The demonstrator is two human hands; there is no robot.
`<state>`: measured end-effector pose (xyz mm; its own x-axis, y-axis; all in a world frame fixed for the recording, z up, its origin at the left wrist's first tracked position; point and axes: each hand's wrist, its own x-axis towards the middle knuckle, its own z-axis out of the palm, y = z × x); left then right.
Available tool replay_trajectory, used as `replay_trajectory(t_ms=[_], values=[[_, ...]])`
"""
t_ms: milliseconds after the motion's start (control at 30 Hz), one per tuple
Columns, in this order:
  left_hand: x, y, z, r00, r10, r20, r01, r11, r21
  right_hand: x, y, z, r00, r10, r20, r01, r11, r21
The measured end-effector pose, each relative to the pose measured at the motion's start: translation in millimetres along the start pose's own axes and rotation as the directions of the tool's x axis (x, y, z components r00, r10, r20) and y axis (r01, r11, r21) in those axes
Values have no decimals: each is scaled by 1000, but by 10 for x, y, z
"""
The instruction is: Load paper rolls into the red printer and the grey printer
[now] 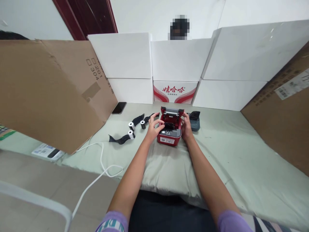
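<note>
A small red-and-grey label printer stands on the cloth-covered surface, its lid raised. Something black shows in the opening; I cannot make out whether it is a roll or loose strip. At the printer's left side, my left hand has its fingers stretched apart, with fingertips at the opening's edge. My right hand is curled against the right side of the printer, steadying the body near the lid. Left of it lie several small paper rolls with black strips trailing from them.
Behind the printer, a dark blue-grey device with a black strip sits to the right. A phone lies at the back left. White boxes and brown cardboard wall the surface. A white cable runs over the front edge. A person's head shows beyond.
</note>
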<state>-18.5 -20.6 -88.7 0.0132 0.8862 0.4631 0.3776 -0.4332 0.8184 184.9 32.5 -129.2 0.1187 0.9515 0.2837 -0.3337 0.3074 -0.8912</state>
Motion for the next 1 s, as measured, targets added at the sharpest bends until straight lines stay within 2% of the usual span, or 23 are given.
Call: replay_trajectory(t_ms=[167, 333, 467, 567, 667, 1000], values=[[2, 4, -15, 999, 44, -29, -42, 997, 72, -91, -68, 44, 998, -68, 6, 68, 997, -25], [11, -34, 4, 999, 40, 5, -40, 999, 9, -137, -101, 45, 993, -103, 50, 108, 989, -99], [31, -69, 82, 995, -94, 24, 96, 981, -166, -147, -124, 73, 998, -33, 46, 36, 998, -60], [67, -98, 150, 975, -213, 70, 224, 915, -335, -147, -128, 95, 999, -13, 38, 15, 999, -40], [96, -104, 178, 957, -266, 117, 291, 864, -411, -143, -126, 97, 999, -24, 32, 25, 999, -27], [109, -66, 149, 959, -251, 128, 279, 913, -297, -122, -133, 73, 998, -41, 36, 44, 996, -74]])
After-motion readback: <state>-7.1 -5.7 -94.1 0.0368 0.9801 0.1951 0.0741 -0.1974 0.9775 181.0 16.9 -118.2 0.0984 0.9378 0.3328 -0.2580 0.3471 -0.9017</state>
